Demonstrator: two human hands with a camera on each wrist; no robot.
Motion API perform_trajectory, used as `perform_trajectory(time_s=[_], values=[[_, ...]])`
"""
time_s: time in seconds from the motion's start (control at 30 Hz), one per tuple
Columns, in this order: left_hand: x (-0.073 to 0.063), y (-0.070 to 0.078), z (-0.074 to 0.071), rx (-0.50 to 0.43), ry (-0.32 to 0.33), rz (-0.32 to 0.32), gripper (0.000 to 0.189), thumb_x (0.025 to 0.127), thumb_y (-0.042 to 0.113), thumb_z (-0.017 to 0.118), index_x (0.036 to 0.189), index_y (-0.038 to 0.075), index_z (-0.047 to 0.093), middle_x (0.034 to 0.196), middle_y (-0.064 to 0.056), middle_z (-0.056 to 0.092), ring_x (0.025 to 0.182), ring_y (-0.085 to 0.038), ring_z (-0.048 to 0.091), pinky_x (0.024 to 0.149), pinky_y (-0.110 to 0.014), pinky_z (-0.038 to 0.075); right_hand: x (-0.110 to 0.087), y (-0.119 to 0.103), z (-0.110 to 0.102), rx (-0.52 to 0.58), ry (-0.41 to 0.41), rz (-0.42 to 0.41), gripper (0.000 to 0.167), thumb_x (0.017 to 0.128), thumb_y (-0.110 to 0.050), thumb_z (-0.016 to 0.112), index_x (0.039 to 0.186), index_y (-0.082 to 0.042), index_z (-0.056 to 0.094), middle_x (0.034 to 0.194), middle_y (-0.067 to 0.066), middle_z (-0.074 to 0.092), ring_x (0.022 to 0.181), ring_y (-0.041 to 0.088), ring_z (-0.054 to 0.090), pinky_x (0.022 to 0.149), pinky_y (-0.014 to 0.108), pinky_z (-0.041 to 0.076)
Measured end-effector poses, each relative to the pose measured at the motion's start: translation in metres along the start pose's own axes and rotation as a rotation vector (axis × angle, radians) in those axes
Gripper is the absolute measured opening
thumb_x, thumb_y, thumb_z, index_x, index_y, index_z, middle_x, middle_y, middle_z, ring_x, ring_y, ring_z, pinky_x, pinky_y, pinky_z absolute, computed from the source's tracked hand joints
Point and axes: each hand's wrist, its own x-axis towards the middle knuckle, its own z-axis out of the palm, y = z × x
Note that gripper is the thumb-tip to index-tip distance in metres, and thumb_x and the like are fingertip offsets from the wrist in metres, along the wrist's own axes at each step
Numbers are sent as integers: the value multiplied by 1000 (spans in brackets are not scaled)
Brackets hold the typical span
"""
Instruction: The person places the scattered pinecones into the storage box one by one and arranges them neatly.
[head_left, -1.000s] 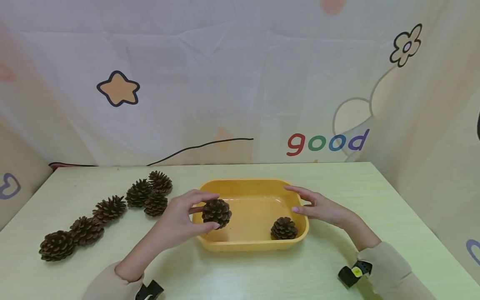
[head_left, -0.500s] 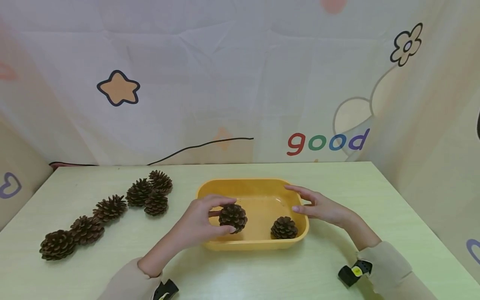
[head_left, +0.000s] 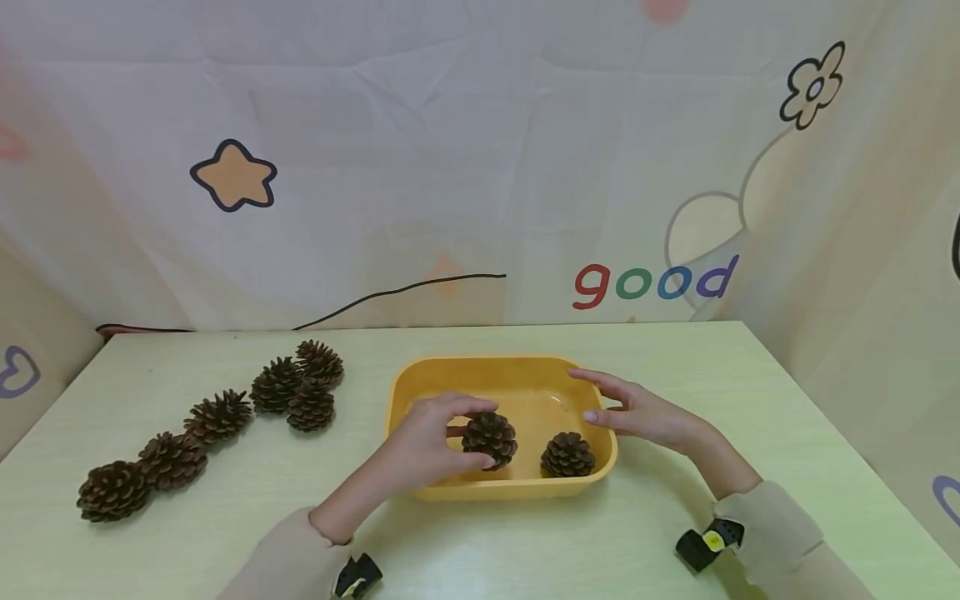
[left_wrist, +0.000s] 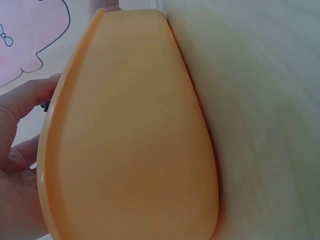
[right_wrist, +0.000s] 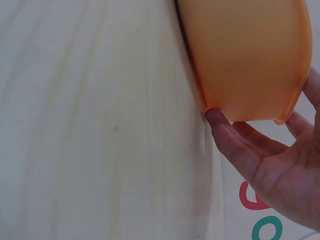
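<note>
My left hand (head_left: 431,446) holds a brown pine cone (head_left: 491,440) between thumb and fingers, inside the outline of the yellow plastic basin (head_left: 502,492). Another pine cone (head_left: 567,455) lies in the basin's front right corner. At the basin's right end, my right hand (head_left: 648,414) grips it, thumb over the rim and fingers along the outside. The right wrist view shows fingertips (right_wrist: 217,117) low against the basin's outer wall (right_wrist: 245,55). In the left wrist view the basin wall (left_wrist: 130,120) hides most of the held cone.
On the left of the pale table (head_left: 247,483), several pine cones form a slanting row, from a near cone (head_left: 114,492) to a far cluster (head_left: 277,385). A printed cloth (head_left: 480,167) hangs behind the table.
My left hand has carried its pine cone rightward, from the basin's left end toward the middle, and slightly lower. My right hand, the basin and the other cones stay in place.
</note>
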Motion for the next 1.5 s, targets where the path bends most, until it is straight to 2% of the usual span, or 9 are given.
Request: perform_trajectory(time_s=[0.17, 0.43, 0.7, 0.93, 1.07, 1.3, 1.5], values=[[4, -1, 6, 9, -45, 7, 50, 74, 7, 75, 120, 2, 57, 121, -9, 57, 107, -25, 54, 83, -28, 52, 0, 0, 0, 3, -3, 3, 63, 90, -28, 57, 144, -16, 28, 150, 19, 12, 132, 49, 9, 91, 54, 43], [9, -1, 13, 0, -115, -10, 51, 75, 9, 73, 122, 0, 56, 124, -8, 55, 111, -23, 52, 84, -27, 51, 0, 1, 0, -3, 1, -5, 62, 90, -28, 57, 144, -16, 28, 150, 18, 13, 132, 49, 9, 92, 55, 42], [18, -3, 20, 57, -142, -45, 52, 74, 10, 75, 122, 2, 57, 123, -6, 56, 113, -21, 52, 85, -26, 50, 1, 2, 0, -1, -2, -7, 62, 90, -29, 56, 144, -17, 28, 150, 18, 12, 132, 49, 10, 91, 55, 42], [23, -4, 25, 121, -147, -24, 50, 72, 11, 77, 118, 2, 60, 118, -6, 60, 108, -19, 55, 83, -29, 51, 1, 3, 0, -2, 2, 0, 62, 90, -30, 57, 144, -17, 28, 150, 18, 13, 132, 49, 12, 91, 54, 43], [25, -5, 27, 144, -160, -15, 48, 72, 9, 77, 116, 2, 61, 115, -7, 62, 104, -18, 57, 80, -25, 51, 1, 3, 0, 4, 0, -4, 63, 90, -30, 57, 144, -16, 28, 150, 18, 13, 132, 49, 12, 91, 54, 43], [28, -5, 29, 173, -180, -29, 47, 72, 11, 77, 116, 4, 62, 113, -4, 63, 101, -15, 58, 80, -22, 50, 1, 2, 0, 5, 2, 2, 61, 90, -28, 56, 144, -18, 29, 150, 17, 14, 132, 48, 13, 92, 54, 42], [30, -4, 30, 154, -187, -30, 48, 71, 9, 78, 116, 3, 61, 114, -4, 62, 104, -16, 57, 82, -21, 49, 0, 1, 1, -15, 0, -10, 60, 91, -27, 55, 144, -18, 28, 150, 18, 13, 132, 49, 11, 92, 57, 41]])
